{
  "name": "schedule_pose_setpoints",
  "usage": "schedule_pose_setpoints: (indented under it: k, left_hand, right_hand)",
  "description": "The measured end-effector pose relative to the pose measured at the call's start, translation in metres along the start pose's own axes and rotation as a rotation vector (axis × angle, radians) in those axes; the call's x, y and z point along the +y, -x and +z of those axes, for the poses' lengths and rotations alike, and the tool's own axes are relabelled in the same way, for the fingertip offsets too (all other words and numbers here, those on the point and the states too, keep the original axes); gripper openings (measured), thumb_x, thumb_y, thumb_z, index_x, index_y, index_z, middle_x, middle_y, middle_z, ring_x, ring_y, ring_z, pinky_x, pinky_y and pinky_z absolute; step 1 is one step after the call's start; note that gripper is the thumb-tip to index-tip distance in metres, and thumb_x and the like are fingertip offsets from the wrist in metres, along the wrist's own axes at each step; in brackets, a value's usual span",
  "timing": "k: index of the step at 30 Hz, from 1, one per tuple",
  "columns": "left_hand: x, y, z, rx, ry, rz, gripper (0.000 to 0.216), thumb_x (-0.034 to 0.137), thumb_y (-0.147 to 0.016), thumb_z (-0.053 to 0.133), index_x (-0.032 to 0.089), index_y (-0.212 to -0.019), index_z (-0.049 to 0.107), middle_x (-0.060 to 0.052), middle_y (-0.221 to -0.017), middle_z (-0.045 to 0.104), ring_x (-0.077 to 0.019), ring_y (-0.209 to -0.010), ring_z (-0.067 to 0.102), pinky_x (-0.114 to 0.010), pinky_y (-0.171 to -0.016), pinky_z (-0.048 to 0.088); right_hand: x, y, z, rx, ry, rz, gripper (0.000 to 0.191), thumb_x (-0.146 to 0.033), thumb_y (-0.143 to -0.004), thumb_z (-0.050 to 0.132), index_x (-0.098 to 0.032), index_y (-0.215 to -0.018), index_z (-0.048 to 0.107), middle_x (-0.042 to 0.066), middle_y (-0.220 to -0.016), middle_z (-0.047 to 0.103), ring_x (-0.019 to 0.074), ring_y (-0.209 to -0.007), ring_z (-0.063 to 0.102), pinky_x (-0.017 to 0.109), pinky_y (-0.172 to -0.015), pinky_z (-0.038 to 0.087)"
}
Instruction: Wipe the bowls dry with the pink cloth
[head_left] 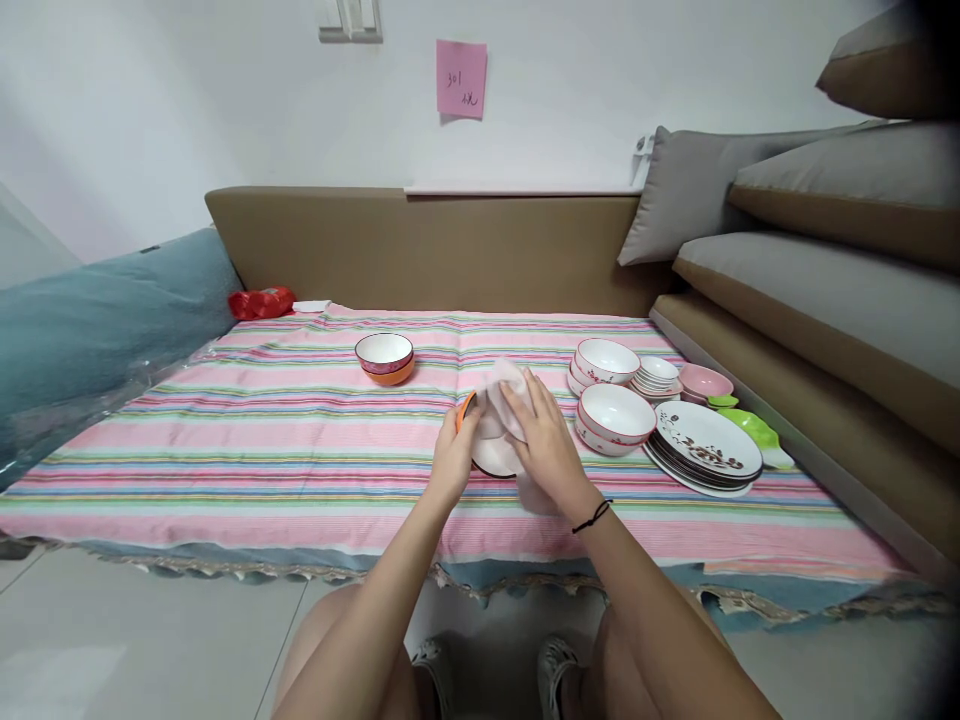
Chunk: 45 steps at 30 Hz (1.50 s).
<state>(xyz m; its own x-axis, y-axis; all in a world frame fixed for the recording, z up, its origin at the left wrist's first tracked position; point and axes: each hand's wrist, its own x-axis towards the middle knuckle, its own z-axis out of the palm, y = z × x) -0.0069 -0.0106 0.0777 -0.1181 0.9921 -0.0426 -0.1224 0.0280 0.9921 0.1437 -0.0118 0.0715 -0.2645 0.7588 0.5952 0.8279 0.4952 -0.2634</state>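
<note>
My left hand (pixel 452 458) grips the left rim of an orange bowl with a white inside (pixel 491 455), tilted toward me above the striped cloth. My right hand (pixel 546 440) presses a pale pink cloth (pixel 499 398) into the bowl, fingers closed over it. The cloth drapes over the bowl's top edge and hangs below my right wrist. A thin black band sits on that wrist.
Two stacked bowls (pixel 385 357) stand at the back centre. To the right are white-and-red bowls (pixel 615 415), small saucers (pixel 657 376), a pink dish (pixel 703 381), a stack of patterned plates (pixel 705 445) and a green dish (pixel 754 428). Sofa cushions (pixel 825 290) rise on the right.
</note>
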Motion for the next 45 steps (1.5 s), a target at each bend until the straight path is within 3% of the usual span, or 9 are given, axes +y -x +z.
schedule_pose_setpoints:
  k: [4, 12, 18, 21, 25, 30, 34, 38, 45]
  left_hand:
    - [-0.004, -0.002, 0.001, 0.087, 0.01, 0.02, 0.038, 0.045, -0.081, 0.059, 0.018, -0.108, 0.061, -0.006, -0.107, 0.065, -0.0225, -0.102, 0.059, -0.032, -0.086, 0.045]
    - [0.002, 0.003, -0.004, 0.042, -0.161, 0.12, 0.032, 0.046, -0.084, 0.055, 0.019, -0.1, 0.058, -0.004, -0.095, 0.063, -0.0202, -0.094, 0.059, -0.03, -0.082, 0.044]
    - [0.001, 0.015, -0.002, -0.108, -0.213, 0.129, 0.037, 0.049, -0.087, 0.051, 0.018, -0.104, 0.058, -0.007, -0.099, 0.064, -0.0225, -0.097, 0.06, -0.034, -0.088, 0.044]
    - [0.0, 0.016, -0.001, -0.194, -0.182, 0.184, 0.038, 0.045, -0.089, 0.05, 0.018, -0.114, 0.059, -0.009, -0.113, 0.063, -0.0236, -0.11, 0.056, -0.035, -0.098, 0.04]
    - [0.001, 0.014, 0.002, -0.231, -0.152, 0.175, 0.04, 0.043, -0.091, 0.049, 0.019, -0.122, 0.058, -0.01, -0.122, 0.061, -0.0239, -0.117, 0.054, -0.036, -0.103, 0.037]
    - [0.0, 0.013, 0.003, -0.155, -0.165, 0.166, 0.041, 0.044, -0.09, 0.049, 0.018, -0.12, 0.058, -0.01, -0.122, 0.062, -0.0241, -0.117, 0.054, -0.035, -0.102, 0.038]
    - [-0.002, 0.014, -0.001, -0.113, -0.204, 0.141, 0.04, 0.046, -0.089, 0.049, 0.016, -0.114, 0.059, -0.01, -0.114, 0.064, -0.0242, -0.109, 0.057, -0.035, -0.097, 0.04]
    - [-0.004, 0.014, -0.004, -0.149, -0.182, 0.102, 0.042, 0.05, -0.088, 0.05, 0.017, -0.113, 0.06, -0.009, -0.112, 0.064, -0.0234, -0.109, 0.057, -0.034, -0.095, 0.042]
    - [0.001, 0.008, -0.003, -0.074, -0.101, 0.063, 0.044, 0.056, -0.084, 0.052, 0.019, -0.107, 0.061, -0.007, -0.104, 0.066, -0.0219, -0.101, 0.059, -0.032, -0.089, 0.045]
  right_hand:
    - [-0.012, 0.001, 0.005, -0.011, 0.111, -0.052, 0.058, -0.02, -0.086, 0.06, -0.022, -0.141, 0.041, 0.01, -0.158, 0.016, 0.0347, -0.144, 0.012, 0.055, -0.113, 0.024]
    - [-0.019, 0.001, 0.009, -0.14, 0.067, 0.006, 0.024, -0.025, -0.09, 0.058, -0.015, -0.112, 0.06, 0.012, -0.105, 0.063, 0.0286, -0.099, 0.057, 0.039, -0.084, 0.046]
    - [-0.025, 0.004, 0.017, -0.354, -0.55, 0.051, 0.019, -0.017, -0.091, 0.046, -0.016, -0.106, 0.058, 0.009, -0.101, 0.067, 0.0216, -0.089, 0.062, 0.033, -0.079, 0.049]
    - [-0.026, 0.002, 0.021, -0.299, -0.84, 0.097, 0.026, -0.022, -0.093, 0.042, -0.016, -0.115, 0.054, 0.009, -0.111, 0.064, 0.0205, -0.1, 0.061, 0.032, -0.087, 0.049]
    - [-0.019, -0.003, 0.019, -0.208, -0.499, 0.192, 0.03, -0.011, -0.089, 0.036, -0.013, -0.106, 0.061, 0.013, -0.108, 0.066, 0.0238, -0.101, 0.06, 0.035, -0.09, 0.047]
    - [-0.019, -0.006, 0.008, -0.379, 0.042, 0.159, 0.032, -0.01, -0.091, 0.04, -0.013, -0.113, 0.062, 0.017, -0.106, 0.067, 0.0265, -0.094, 0.064, 0.035, -0.082, 0.046]
    - [-0.028, 0.0, 0.011, -0.501, -0.096, 0.109, 0.023, -0.016, -0.094, 0.041, -0.013, -0.103, 0.062, 0.012, -0.095, 0.069, 0.0207, -0.079, 0.064, 0.028, -0.07, 0.046]
    - [-0.031, 0.006, 0.02, -0.373, -0.385, 0.018, 0.024, -0.013, -0.093, 0.043, -0.012, -0.112, 0.057, 0.01, -0.105, 0.065, 0.0191, -0.093, 0.06, 0.028, -0.081, 0.047]
    - [-0.023, 0.012, 0.011, -0.24, -0.06, -0.034, 0.039, -0.028, -0.097, 0.042, -0.019, -0.135, 0.048, 0.016, -0.129, 0.052, 0.0308, -0.119, 0.047, 0.048, -0.1, 0.038]
